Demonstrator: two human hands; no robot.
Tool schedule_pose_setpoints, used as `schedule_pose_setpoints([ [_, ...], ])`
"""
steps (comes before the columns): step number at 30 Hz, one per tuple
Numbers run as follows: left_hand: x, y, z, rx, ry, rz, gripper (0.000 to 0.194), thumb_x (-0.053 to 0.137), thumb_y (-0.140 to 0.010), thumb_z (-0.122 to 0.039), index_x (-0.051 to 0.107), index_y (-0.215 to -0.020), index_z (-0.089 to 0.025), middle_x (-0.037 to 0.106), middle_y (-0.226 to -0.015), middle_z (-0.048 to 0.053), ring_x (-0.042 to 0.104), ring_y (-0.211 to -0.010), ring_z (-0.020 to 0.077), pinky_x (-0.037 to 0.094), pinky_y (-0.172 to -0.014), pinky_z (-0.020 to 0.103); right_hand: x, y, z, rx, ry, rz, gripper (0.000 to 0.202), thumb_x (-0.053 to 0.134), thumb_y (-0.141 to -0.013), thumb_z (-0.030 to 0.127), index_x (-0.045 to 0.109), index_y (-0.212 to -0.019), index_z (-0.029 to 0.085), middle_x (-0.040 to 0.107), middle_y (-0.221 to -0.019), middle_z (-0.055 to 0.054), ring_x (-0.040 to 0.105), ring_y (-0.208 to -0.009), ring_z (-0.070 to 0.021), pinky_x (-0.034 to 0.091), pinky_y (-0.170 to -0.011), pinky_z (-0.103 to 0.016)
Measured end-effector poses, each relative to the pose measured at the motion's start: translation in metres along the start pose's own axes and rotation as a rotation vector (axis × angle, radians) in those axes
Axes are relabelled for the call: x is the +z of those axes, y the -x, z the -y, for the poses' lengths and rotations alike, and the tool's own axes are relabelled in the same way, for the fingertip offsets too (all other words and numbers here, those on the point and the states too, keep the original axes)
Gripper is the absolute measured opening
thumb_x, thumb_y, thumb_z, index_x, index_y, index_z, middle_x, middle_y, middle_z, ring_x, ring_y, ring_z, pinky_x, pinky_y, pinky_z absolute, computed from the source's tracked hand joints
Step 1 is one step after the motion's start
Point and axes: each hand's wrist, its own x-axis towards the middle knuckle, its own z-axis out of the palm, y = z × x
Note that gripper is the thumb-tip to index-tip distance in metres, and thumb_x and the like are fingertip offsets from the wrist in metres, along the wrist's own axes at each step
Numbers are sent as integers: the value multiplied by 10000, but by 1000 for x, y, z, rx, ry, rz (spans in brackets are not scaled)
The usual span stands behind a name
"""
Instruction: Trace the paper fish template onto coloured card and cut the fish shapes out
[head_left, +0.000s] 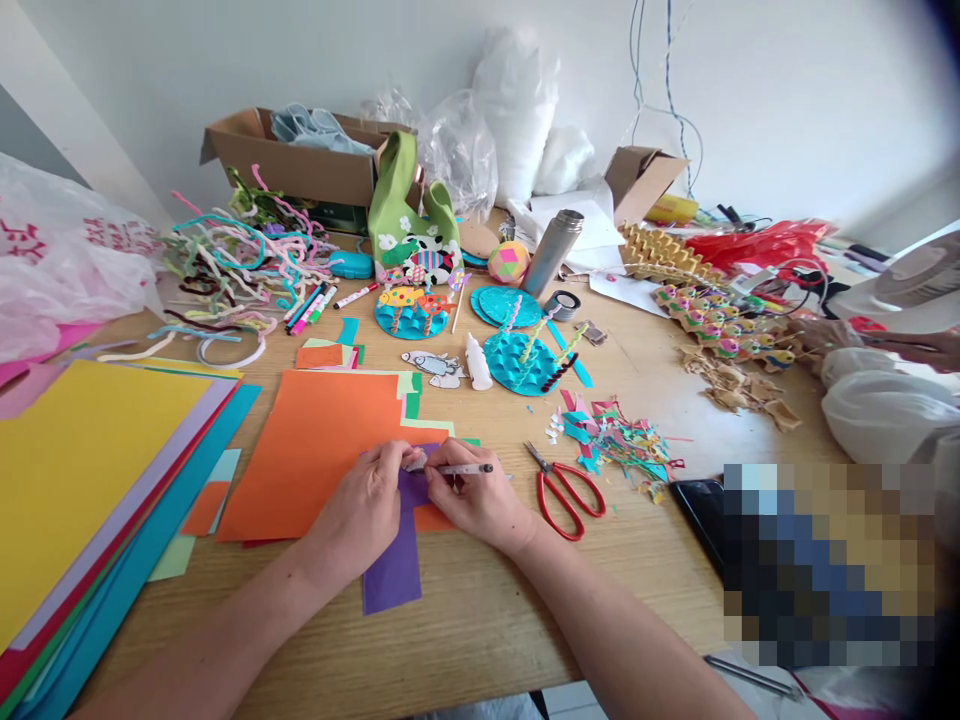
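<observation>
Left: stack of coloured sheets, yellow sheet (pixel 97 460) uppermost. Next, left hand (pixel 364 505): fingers closed on a small pale piece (pixel 415 463), held over the angular strip of purple paper (pixel 394 570), which partly overlaps the large orange sheet (pixel 322 430). Right hand (pixel 480 505): slim pale pen with dark end (pixel 469 469) gripped, tip at the piece. Further right: red-handled metal scissors (pixel 559 490), blades nearly together, on the wooden table (pixel 495 640).
</observation>
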Motion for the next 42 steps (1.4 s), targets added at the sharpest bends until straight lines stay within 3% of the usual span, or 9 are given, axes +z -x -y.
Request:
schedule_pose_setpoints([
  [23,4,2,2,0,23,8,320,353,-871,-24,468,-1111,-203,662,-1136,106,625,-1086,209,536,-917,425,-2,-1,3,49,-9,-18,76,492,-791,157,495,-731,202,563,-620,11,452,-500,-90,353,-501,-203],
  [42,-1,1,-1,72,-113,22,399,365,-838,25,562,-1118,-180,672,-1037,88,611,-1038,221,546,-889,405,-4,0,1,124,-59,-44,75,507,-782,172,496,-714,199,557,-613,16,478,-500,-87,387,-514,-199],
])
